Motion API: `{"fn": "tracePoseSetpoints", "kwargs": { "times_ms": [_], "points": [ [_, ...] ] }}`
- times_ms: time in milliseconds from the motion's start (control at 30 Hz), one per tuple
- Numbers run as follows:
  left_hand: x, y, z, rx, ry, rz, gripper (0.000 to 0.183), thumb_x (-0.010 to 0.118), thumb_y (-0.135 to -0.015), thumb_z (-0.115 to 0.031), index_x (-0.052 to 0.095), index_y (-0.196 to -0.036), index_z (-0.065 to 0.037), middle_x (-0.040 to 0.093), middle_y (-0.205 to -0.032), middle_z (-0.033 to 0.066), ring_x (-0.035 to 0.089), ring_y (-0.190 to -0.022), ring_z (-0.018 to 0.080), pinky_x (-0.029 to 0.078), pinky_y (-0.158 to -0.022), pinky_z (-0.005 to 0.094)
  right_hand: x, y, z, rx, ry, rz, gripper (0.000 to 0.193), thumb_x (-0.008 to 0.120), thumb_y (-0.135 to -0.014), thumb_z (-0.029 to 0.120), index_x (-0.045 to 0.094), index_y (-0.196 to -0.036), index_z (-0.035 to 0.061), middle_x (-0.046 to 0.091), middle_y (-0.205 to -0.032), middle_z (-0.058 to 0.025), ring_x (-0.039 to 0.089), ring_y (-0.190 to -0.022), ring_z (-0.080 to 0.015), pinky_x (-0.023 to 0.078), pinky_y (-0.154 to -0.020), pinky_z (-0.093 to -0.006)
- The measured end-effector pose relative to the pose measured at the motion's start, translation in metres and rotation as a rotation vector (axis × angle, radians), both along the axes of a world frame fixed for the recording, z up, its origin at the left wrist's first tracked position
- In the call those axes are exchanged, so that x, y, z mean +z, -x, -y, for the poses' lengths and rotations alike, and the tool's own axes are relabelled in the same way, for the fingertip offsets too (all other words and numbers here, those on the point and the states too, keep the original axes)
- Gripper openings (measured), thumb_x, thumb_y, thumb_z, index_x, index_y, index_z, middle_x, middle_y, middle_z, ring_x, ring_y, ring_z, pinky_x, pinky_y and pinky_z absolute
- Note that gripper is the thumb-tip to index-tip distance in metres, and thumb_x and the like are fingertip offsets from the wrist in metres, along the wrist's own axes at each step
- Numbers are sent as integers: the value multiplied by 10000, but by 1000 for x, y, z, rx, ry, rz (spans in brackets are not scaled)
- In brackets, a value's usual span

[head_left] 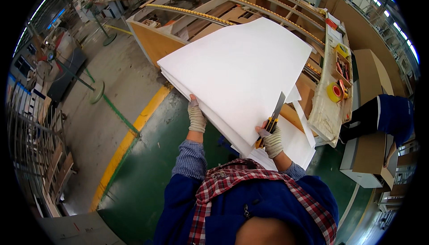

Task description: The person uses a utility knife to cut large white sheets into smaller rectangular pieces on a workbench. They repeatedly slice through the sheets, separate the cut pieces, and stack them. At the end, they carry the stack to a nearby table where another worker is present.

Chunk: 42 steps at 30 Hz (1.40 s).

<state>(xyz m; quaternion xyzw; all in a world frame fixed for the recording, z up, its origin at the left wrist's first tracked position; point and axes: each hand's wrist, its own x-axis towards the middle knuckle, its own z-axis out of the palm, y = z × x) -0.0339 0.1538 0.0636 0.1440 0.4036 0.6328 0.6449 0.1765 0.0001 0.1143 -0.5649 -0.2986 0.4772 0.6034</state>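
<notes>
A stack of large white sheets [237, 71], which look like foam board, lies in front of me on a roller-topped table. My left hand [196, 116], in a pale knitted glove, grips the near left edge of the stack. Its thumb shows at the edge, and the other fingers are mostly hidden. In my gloved right hand [272, 141] is a yellow and black utility knife [272, 123], closed in my fist. The long blade is out and points up and away over the right side of the sheets. More white sheets [295, 144] lie lower, under and beside my right hand.
Rows of yellow rollers [196, 14] cross the wooden table frame. A ledge [322, 115] on the right bears tape rolls [334, 92] and a tool box [343, 68]. Farther right, a person [393, 117] bends by an open cardboard box [373, 155]. Fan stands [96, 91] are at the left.
</notes>
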Motion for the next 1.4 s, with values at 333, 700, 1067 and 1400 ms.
{"fn": "tracePoseSetpoints", "kwargs": {
  "times_ms": [333,700,1067,1400],
  "points": [
    [-6,-1,-12,96,-1,24,628,462,-818,-503,415,-1155,25,509,-1081,148,529,-920,259,469,-786,367,-23,10,9,33,109,15,200,687,-684,61,497,-739,88,481,-642,35,451,-558,-62,386,-504,-199],
    [-18,-1,-25,209,-96,-30,523,445,-853,-434,432,-1115,19,527,-1039,135,543,-892,242,478,-774,358,-13,9,-2,142,144,38,189,668,-705,79,485,-753,82,482,-630,26,457,-548,-69,398,-497,-210],
    [-18,-4,-43,78,-132,18,627,546,-788,-414,344,-1218,-4,463,-1137,145,495,-985,271,451,-817,390,-19,3,-8,152,228,93,183,664,-703,95,484,-734,77,473,-634,24,442,-559,-68,391,-501,-213],
    [-34,-2,-41,135,-186,-77,488,599,-720,-134,396,-1135,25,511,-1008,145,541,-866,266,493,-734,374,48,-69,-51,724,513,277,360,688,-716,244,509,-911,-1,541,-642,-42,548,-495,-119,460,-423,-242]
  ]
}}
